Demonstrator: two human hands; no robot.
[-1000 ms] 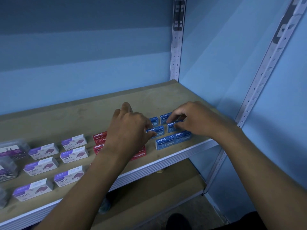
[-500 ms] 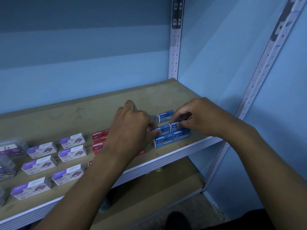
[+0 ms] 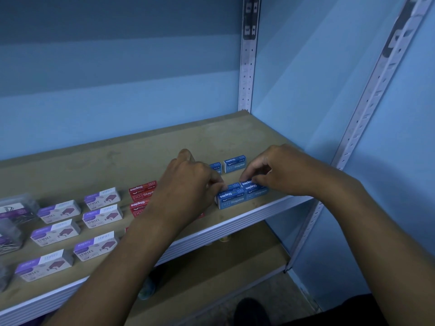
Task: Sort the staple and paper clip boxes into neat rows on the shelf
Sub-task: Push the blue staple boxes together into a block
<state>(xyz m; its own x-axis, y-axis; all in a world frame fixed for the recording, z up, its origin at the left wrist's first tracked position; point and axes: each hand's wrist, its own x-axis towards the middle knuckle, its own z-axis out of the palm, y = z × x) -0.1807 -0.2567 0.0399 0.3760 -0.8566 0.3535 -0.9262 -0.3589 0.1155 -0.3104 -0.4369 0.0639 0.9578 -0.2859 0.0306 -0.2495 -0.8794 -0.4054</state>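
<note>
Several blue staple boxes lie at the right end of the wooden shelf (image 3: pixel 235 135). Two stand at the back (image 3: pixel 235 163), two at the front edge (image 3: pixel 231 200). Between them my right hand (image 3: pixel 280 170) pinches a blue staple box (image 3: pixel 249 183), and my left hand (image 3: pixel 188 184) pinches another blue staple box (image 3: pixel 233 187) beside it. Both boxes touch the front pair. Red staple boxes (image 3: pixel 141 190) sit partly hidden under my left forearm. Purple-and-white staple boxes (image 3: pixel 102 215) form rows further left.
Clear paper clip boxes (image 3: pixel 14 208) stand at the far left edge. White slotted metal uprights (image 3: pixel 247 67) frame the shelf at the back right corner and the front right. A lower shelf (image 3: pixel 211 274) lies below. Blue walls close the back and right side.
Both hands have drawn the two middle blue boxes toward the front pair, closing the gap. The back pair stayed put.
</note>
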